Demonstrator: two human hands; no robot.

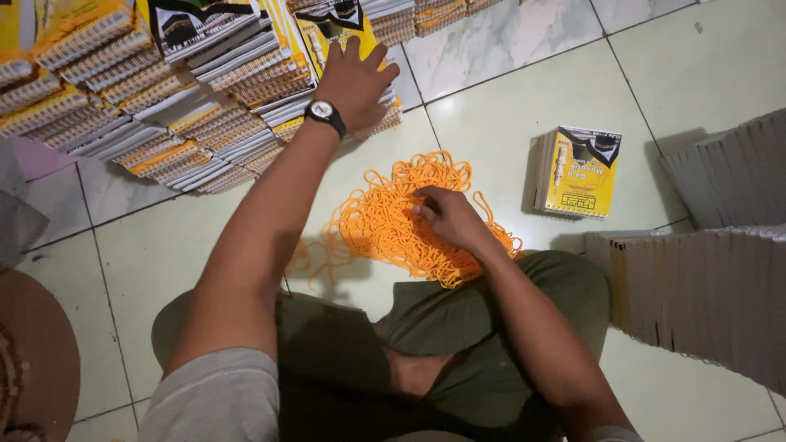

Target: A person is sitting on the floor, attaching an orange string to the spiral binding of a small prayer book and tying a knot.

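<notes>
Left hand [358, 78] flat on fanned booklets [205, 90], spines toward the knees.

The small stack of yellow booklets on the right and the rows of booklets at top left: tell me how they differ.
The small stack stands alone on the tile floor, squared up, cover facing up; the rows spread wide, overlapped so mostly their spiral edges show. No hand touches the small stack; the left hand rests flat on the rows, while the right hand is in the orange elastic loops. Both show yellow covers with black corners.
</notes>
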